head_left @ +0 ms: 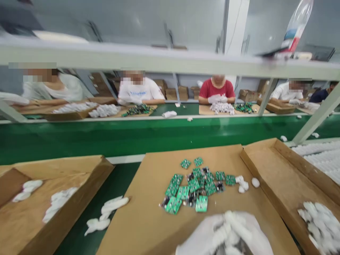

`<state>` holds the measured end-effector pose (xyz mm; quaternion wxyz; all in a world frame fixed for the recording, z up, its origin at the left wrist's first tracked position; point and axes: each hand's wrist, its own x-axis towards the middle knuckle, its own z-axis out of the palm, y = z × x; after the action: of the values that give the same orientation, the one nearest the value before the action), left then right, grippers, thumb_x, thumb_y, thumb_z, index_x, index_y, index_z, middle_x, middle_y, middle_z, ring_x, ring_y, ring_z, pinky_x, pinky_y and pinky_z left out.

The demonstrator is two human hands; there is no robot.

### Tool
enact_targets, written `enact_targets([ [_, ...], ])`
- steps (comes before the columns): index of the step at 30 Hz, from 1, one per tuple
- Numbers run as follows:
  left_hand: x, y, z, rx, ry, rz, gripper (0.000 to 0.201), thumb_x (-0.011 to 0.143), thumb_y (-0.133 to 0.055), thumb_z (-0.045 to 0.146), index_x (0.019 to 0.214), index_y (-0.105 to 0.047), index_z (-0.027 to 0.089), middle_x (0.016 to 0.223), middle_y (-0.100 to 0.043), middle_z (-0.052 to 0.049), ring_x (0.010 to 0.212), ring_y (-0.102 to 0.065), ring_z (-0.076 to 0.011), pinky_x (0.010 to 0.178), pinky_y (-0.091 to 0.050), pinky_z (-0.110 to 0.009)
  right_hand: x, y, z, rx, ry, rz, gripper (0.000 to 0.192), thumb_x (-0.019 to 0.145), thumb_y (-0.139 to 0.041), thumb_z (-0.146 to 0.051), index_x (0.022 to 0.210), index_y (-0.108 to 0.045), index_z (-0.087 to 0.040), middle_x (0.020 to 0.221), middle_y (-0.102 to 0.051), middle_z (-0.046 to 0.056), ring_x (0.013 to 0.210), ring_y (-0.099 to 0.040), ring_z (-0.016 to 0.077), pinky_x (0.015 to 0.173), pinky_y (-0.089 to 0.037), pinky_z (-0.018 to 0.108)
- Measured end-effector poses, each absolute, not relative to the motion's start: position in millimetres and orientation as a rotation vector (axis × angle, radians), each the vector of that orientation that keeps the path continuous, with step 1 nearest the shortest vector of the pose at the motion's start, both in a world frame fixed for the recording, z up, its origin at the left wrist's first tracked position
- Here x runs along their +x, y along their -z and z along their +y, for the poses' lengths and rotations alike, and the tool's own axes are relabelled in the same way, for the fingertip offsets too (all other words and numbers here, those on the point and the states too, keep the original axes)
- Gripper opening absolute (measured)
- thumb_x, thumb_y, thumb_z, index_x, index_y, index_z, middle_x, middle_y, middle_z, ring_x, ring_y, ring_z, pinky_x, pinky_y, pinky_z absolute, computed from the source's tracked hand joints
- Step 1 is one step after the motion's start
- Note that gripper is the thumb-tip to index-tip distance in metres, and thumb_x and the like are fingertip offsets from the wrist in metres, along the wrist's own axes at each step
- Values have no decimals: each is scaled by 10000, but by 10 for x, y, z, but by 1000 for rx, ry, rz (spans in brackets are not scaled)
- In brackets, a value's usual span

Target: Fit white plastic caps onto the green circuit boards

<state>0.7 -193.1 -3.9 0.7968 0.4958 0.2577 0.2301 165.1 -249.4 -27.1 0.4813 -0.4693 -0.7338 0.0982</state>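
Note:
Low in the head view, my left hand [199, 234] and my right hand [254, 231], both in white gloves, meet over the front of a brown cardboard sheet [138, 216]. Their fingers are bent together around something that is blurred and partly cut off by the bottom edge. Small white pieces may be among the fingers, but white on white hides their outline. Beyond the hands lies a loose cluster of green circuit boards [193, 184], some with dark components. Several small white pieces [241, 184] sit right of the boards.
At right, a cardboard tray [265, 177] holds a heap of white pieces [322, 225]. Another cardboard tray [87, 198] stands left, with white gloves [110, 212] beside it. Behind runs a green conveyor belt [148, 132] under a white shelf beam [164, 62]; several co-workers sit across.

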Motion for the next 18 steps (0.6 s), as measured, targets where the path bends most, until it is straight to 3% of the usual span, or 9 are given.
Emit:
enact_targets([
  [2, 16, 88, -1986, 1055, -526, 539, 556, 897, -535, 644, 713, -644, 130, 687, -620, -11, 547, -486, -93, 537, -390, -246, 1644, 259, -2610, -1246, -343, -1767, 624, 954, -621, -367, 1518, -367, -286, 1152, -689, 93, 1029, -679, 234, 842, -602, 372],
  [4, 14, 126, -2011, 974, -530, 498, 509, 909, -542, 614, 798, -665, 133, 663, -594, -1, 565, -492, -107, 525, -372, -242, 1637, 227, -2682, -1281, -415, -1751, 706, 944, -629, -380, 1557, -291, -295, 1144, -694, 98, 1047, -674, 248, 866, -598, 377],
  [7, 12, 160, -2006, 848, -509, 452, 423, 910, -586, 544, 874, -685, 134, 662, -600, -6, 572, -518, -118, 517, -392, -236, 1623, 184, -2706, -1259, -424, -1716, 666, 952, -605, -429, 1544, -321, -320, 1136, -692, 97, 1036, -666, 245, 864, -589, 373],
  [12, 35, 117, -1998, 625, -469, 345, 490, 865, -601, 595, 970, -716, 131, 678, -589, -14, 549, -561, -127, 471, -367, -229, 1589, 213, -2682, -1174, -475, -1599, 648, 950, -566, -500, 1535, -342, -336, 1086, -692, 87, 992, -667, 228, 849, -586, 375],
  [18, 81, 40, -2035, 647, -487, 310, 440, 861, -678, 504, 658, -513, 150, 662, -430, 22, 561, -386, -79, 498, -264, -226, 1546, 214, -2673, -1153, -510, -1501, 633, 926, -586, -522, 1507, -402, -350, 1074, -689, 80, 976, -654, 216, 731, -590, 306],
])
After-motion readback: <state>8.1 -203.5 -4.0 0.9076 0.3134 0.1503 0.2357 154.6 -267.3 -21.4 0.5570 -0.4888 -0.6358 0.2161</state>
